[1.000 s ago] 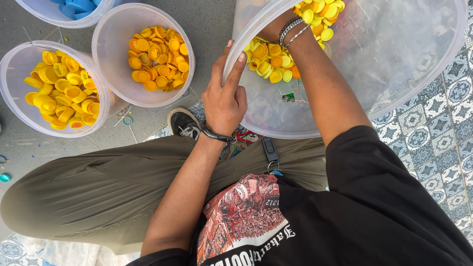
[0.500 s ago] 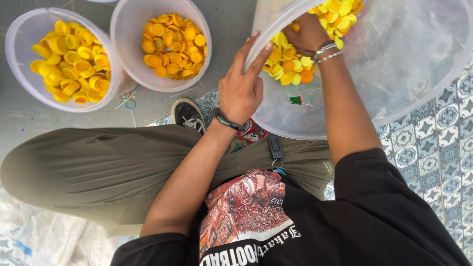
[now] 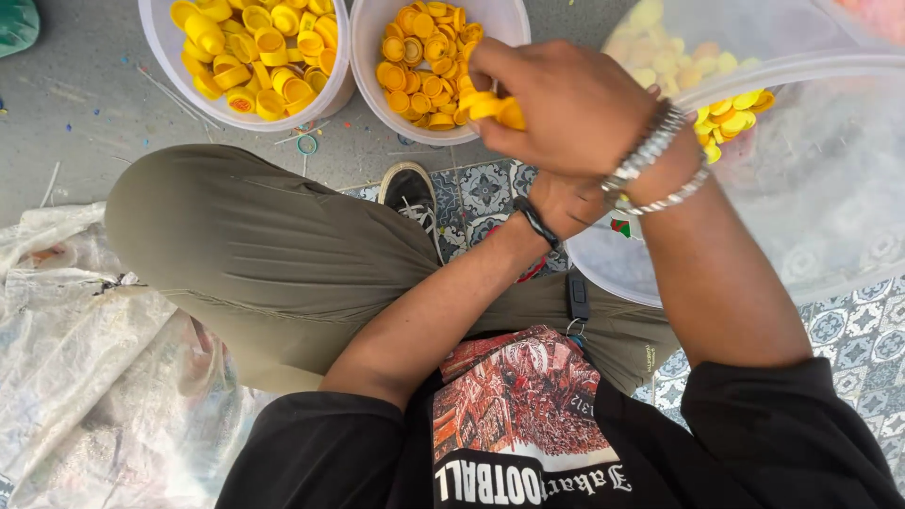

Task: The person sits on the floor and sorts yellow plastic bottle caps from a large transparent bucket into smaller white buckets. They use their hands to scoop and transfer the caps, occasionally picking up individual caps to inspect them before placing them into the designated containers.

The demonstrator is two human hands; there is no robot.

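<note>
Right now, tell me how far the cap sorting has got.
Done: the yellow-cap tub and the orange-cap tub both look nearly full. In hand: the right hand carries orange caps beside the orange-cap tub; the left hand is mostly hidden beneath it. Left: mixed caps remain in the big clear tub.

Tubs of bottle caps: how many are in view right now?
3. A white plastic tub of yellow caps top left, a white plastic tub of orange caps beside it, a large translucent tub right. More may lie outside the frame.
</note>
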